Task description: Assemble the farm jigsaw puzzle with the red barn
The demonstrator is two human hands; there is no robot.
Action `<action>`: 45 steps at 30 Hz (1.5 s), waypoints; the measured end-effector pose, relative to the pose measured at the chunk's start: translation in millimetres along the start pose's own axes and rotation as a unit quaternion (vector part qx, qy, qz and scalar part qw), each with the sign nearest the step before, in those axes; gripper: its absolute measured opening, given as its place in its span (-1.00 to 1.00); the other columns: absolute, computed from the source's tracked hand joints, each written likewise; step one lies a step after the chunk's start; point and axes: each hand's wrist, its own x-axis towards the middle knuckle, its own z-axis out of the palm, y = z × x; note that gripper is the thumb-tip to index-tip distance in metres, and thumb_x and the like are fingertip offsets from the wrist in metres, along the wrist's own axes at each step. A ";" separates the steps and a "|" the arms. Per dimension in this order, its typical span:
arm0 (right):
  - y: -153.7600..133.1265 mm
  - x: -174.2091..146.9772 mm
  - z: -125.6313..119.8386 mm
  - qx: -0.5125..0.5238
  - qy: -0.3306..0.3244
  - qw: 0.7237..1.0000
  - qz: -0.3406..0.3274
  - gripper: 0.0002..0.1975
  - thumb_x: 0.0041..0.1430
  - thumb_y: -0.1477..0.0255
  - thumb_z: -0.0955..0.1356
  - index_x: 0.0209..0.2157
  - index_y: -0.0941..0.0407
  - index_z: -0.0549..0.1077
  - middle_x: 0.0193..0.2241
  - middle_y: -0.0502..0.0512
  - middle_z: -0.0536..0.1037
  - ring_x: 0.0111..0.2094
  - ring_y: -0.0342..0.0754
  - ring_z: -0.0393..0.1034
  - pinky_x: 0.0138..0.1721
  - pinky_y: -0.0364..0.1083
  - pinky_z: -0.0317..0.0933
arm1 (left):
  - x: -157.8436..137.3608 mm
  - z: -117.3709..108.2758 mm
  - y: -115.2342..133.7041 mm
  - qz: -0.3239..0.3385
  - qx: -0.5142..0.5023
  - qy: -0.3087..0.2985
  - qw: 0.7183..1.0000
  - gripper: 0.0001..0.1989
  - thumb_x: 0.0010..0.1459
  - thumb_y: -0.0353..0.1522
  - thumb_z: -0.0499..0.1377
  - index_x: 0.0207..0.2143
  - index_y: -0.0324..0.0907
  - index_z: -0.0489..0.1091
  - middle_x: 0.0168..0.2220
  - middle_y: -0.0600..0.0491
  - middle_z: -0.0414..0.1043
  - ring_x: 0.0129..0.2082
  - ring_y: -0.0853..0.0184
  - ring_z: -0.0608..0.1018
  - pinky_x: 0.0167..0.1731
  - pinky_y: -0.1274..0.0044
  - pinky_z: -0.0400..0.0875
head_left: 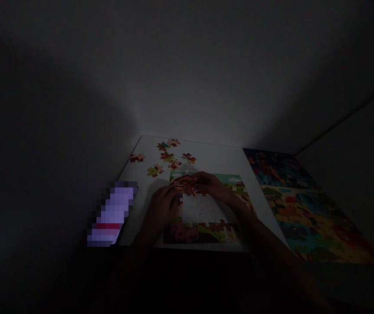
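Observation:
A partly assembled jigsaw puzzle (195, 235) lies on the white table, its border joined around a bare middle. At its left side rests my left hand (164, 204), fingers bent and thumb a little apart, touching the puzzle's edge near the red barn (181, 181). My right hand (210, 183) reaches over the upper part of the puzzle. Its fingertips are closed on a reddish jigsaw piece (191, 190) beside the barn. Dim light hides the exact fit of that piece, and both hands cover parts of the border.
Several loose jigsaw pieces (167, 157) are scattered at the table's back left. A lit, pixelated screen-like object (111, 213) is at the left edge. Two colourful picture sheets (304, 209) lie on the right. A pale wall (187, 87) rises behind the white table (219, 155).

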 end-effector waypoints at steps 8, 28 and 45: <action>10.3 -4.5 0.0 0.045 0.013 0.998 -0.033 -0.72 -0.01 0.43 0.47 -0.23 0.12 0.43 -0.25 0.07 0.57 -0.21 -0.06 0.47 -0.08 -0.01 0.30 | -1.1 -0.5 0.0 0.014 0.016 -0.018 1.000 -0.71 0.22 -0.45 0.06 -0.05 -0.13 0.45 0.04 -0.05 0.42 0.07 0.19 0.43 0.10 0.26 0.34; -7.3 -17.1 11.4 -0.116 -0.012 0.991 -0.063 -0.67 0.29 0.17 0.27 -0.21 0.07 0.57 -0.27 0.03 0.61 -0.18 0.00 0.47 -0.04 0.01 0.28 | -4.4 -3.5 0.1 0.050 0.026 -0.050 0.997 -0.70 0.26 -0.42 0.01 -0.06 -0.11 0.48 0.08 -0.05 0.38 0.10 0.18 0.38 0.11 0.25 0.31; -4.5 -16.4 15.1 -0.147 -0.012 0.978 -0.148 -0.63 0.17 0.44 0.38 0.03 0.00 0.46 0.07 0.12 0.46 0.06 0.05 0.35 0.04 0.10 0.31 | -6.0 -8.2 1.9 0.101 -0.002 -0.066 0.993 -0.70 0.20 -0.48 0.07 -0.11 -0.11 0.52 0.09 -0.03 0.38 0.09 0.17 0.39 0.08 0.26 0.32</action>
